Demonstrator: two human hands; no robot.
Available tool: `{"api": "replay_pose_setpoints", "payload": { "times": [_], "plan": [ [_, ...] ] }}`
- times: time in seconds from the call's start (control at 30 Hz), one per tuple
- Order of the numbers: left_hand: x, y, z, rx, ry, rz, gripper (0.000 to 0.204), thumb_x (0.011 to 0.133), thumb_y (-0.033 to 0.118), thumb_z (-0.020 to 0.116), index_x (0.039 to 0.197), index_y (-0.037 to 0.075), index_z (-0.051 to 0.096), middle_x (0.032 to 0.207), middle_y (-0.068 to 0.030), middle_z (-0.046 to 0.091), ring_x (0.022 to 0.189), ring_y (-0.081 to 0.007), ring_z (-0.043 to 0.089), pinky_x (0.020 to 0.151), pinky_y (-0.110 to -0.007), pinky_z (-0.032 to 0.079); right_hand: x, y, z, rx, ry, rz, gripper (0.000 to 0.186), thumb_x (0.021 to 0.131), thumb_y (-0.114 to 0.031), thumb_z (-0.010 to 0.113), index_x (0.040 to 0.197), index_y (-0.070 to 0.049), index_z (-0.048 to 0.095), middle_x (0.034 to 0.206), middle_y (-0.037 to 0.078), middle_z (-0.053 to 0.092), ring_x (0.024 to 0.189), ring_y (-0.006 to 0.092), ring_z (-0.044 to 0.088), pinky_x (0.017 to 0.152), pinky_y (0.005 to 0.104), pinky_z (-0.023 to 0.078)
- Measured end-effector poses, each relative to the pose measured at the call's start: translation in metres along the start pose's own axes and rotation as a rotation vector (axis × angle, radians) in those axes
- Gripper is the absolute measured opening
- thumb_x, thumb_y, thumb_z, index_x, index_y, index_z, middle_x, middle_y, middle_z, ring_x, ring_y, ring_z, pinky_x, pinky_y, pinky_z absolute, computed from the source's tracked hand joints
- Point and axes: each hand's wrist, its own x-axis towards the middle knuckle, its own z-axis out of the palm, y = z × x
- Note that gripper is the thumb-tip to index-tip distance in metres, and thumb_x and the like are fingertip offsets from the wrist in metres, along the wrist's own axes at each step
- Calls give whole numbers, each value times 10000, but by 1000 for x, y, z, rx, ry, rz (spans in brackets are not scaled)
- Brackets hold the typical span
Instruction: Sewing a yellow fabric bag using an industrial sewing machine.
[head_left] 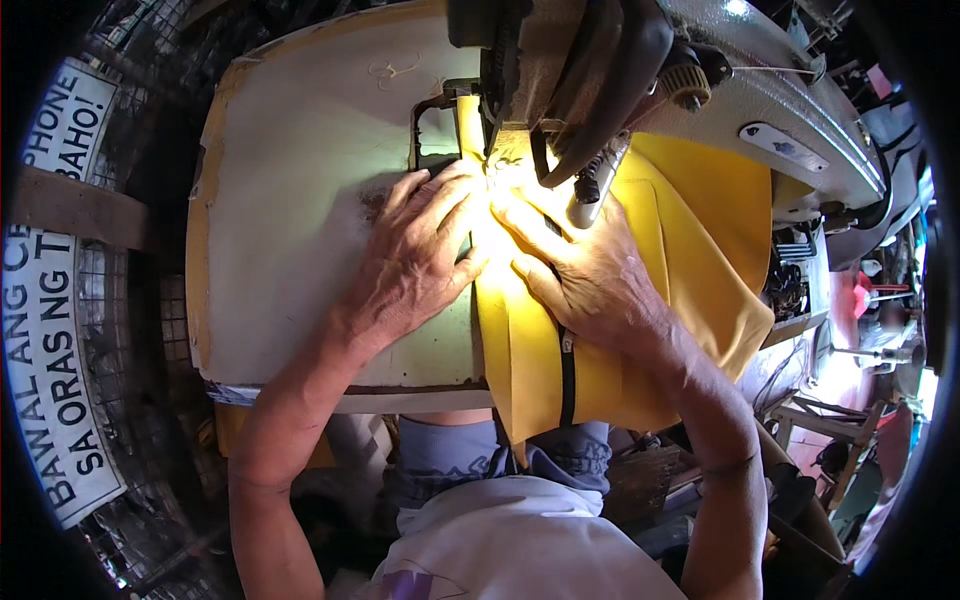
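Yellow fabric or sheet material lies under the head of a sewing machine and hangs over the table's front edge. A black zipper runs along it toward me. My left hand rests at the left edge of the yellow material, fingers stretched toward the needle area, thumb apart. Flat on top of the material, right of the bright spot, lies my right hand, fingers extended and thumb spread. Glare and the machine's parts hide the needle, the presser foot and some fingertips.
The pale worktable has a worn, taped rim, with loose thread near its far side. A dark machine lever hangs above my right hand. A lettered sign is on the wire mesh at left; a wooden stool stands right.
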Motion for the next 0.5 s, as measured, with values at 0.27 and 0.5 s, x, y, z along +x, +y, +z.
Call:
{"api": "replay_pose_setpoints", "payload": {
  "times": [0.27,0.5],
  "plan": [
    [-8,-3,-4,62,-48,8,364,868,98,677,1217,3,648,1331,-154,601,1327,-341,508,1140,-498,374,-10,-11,0,40,106,-36,406,908,-251,645,1272,-73,633,1189,166,625,1113,371,565,1018,510,413],
    [-28,4,-13,95,-177,44,389,880,70,650,1266,23,637,1391,-136,579,1389,-317,460,1173,-506,333,-76,-58,-9,185,38,36,418,897,-126,702,1278,8,598,1308,178,579,1306,372,525,1101,516,417]
  ]
}}
